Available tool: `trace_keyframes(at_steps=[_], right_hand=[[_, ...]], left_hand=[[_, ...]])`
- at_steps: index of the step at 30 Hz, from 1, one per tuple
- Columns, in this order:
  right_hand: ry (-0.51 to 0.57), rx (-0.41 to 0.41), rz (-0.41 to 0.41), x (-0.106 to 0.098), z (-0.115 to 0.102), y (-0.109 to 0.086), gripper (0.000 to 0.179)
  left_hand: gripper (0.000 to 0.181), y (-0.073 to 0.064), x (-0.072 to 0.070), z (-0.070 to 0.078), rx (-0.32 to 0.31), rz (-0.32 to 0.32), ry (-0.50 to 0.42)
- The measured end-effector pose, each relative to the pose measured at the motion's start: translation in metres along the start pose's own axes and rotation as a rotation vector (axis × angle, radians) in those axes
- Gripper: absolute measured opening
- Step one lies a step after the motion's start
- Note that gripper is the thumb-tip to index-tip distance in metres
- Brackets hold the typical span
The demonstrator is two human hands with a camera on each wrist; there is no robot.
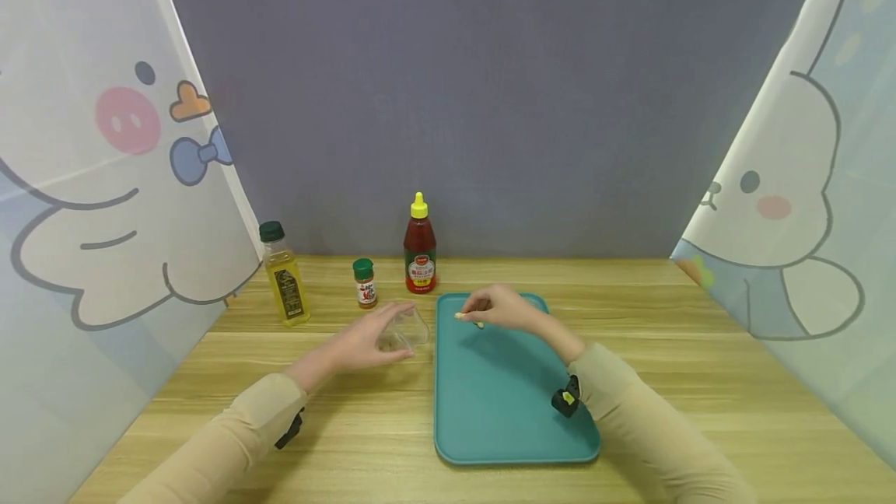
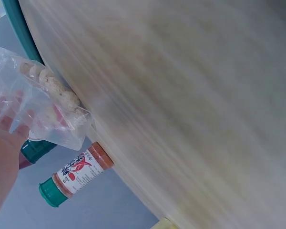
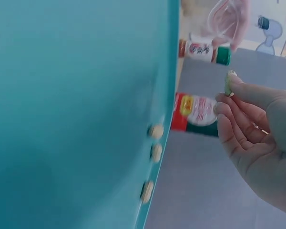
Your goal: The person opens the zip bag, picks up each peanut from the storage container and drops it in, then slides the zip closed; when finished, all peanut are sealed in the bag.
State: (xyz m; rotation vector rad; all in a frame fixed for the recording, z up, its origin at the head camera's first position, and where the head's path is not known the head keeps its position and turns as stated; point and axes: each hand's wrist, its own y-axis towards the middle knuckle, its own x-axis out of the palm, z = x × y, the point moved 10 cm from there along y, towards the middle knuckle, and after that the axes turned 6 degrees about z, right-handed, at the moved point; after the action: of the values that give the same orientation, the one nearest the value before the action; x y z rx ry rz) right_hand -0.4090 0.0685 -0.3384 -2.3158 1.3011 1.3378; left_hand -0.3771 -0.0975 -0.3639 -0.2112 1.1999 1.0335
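In the head view my left hand (image 1: 360,341) grips a clear plastic container (image 1: 411,329) just left of the teal tray (image 1: 504,411), fingers on the far side and thumb on the near side. Several peanuts (image 2: 59,90) lie inside the container in the left wrist view. My right hand (image 1: 500,308), over the far end of the tray, pinches a small pale piece (image 3: 229,84), which looks like a peanut, between thumb and fingertips. Three peanuts (image 3: 156,152) sit in the tray along its far edge in the right wrist view, apart from one another.
Behind my left hand stands a small spice jar (image 1: 365,284) with a green cap. An oil bottle (image 1: 285,278) is farther left, and a red sauce bottle (image 1: 420,247) with a yellow tip stands behind the tray. A grey wall (image 1: 462,99) closes off the table's back.
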Motion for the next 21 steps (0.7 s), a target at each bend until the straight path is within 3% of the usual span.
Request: trace_keyframes(at_steps=[13, 21], right_hand=[[0.028, -0.085, -0.044, 0.032, -0.035, 0.018, 0.015], [0.005, -0.139, -0.048, 0.041, -0.049, 0.023, 0.012]], left_hand=[[0.073, 0.001, 0.001, 0.003, 0.006, -0.011, -0.008], [0.074, 0.000, 0.002, 0.001, 0.005, 0.002, -0.020]])
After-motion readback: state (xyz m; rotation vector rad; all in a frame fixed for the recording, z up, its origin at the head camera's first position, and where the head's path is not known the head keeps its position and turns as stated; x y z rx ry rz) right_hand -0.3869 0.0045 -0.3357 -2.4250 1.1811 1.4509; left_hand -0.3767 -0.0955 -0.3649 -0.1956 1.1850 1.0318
